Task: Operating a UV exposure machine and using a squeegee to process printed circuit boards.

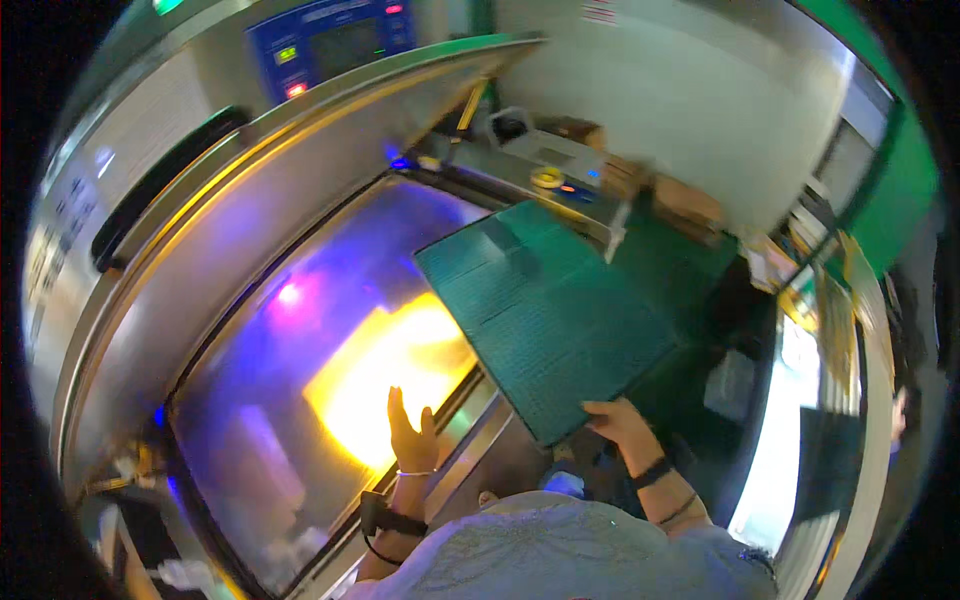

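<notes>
My right hand (618,422) pinches the near corner of a large, flat green circuit board panel (560,310), marked off into several blocks of fine pattern. The panel is tilted and overlaps the right edge of a wide machine bed (250,400). My left hand (410,437) is raised over the near right edge of that bed, fingers spread, holding nothing and apart from the panel. Under the left hand, the bed glows bright yellow-white (400,370), with violet light around it.
A raised metal lid (290,160) with a black handle (170,185) stands along the left. Behind it is a blue control panel (335,50). A grey side table (560,165) with a tape roll (547,177) and cardboard boxes (688,205) stand beyond. At right is a brightly lit surface (785,430).
</notes>
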The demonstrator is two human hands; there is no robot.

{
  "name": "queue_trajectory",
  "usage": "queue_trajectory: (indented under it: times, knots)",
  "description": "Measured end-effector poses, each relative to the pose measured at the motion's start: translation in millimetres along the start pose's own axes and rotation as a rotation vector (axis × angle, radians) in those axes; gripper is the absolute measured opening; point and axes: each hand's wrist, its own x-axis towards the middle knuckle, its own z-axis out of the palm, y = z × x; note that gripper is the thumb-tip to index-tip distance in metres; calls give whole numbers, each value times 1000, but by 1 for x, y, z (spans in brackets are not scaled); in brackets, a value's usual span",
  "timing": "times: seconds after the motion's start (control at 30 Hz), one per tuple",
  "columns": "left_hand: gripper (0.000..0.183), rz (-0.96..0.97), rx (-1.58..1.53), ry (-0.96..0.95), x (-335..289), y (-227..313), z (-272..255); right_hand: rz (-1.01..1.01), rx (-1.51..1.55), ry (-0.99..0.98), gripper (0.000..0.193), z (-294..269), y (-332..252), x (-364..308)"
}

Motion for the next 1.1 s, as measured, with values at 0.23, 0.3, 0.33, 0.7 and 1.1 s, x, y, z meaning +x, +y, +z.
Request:
queue_trajectory:
  times: [0.23,0.3,0.33,0.7,1.1]
  knots:
    - [57,91,330,-97,-13,33,-41,457,391,-523,26,157,62,175]
    - [57,36,405,-113,-10,18,-24,504,223,-532,17,185,66,196]
    - [57,4,420,-82,-8,4,-14,524,500,-604,14,204,65,194]
    - [44,-348,901,-178,-2,-100,9,-1186,-1257,-618,48,163,-38,252]
    - [49,-474,699,-102,10,-91,5,-931,-1503,-946,47,152,-60,263]
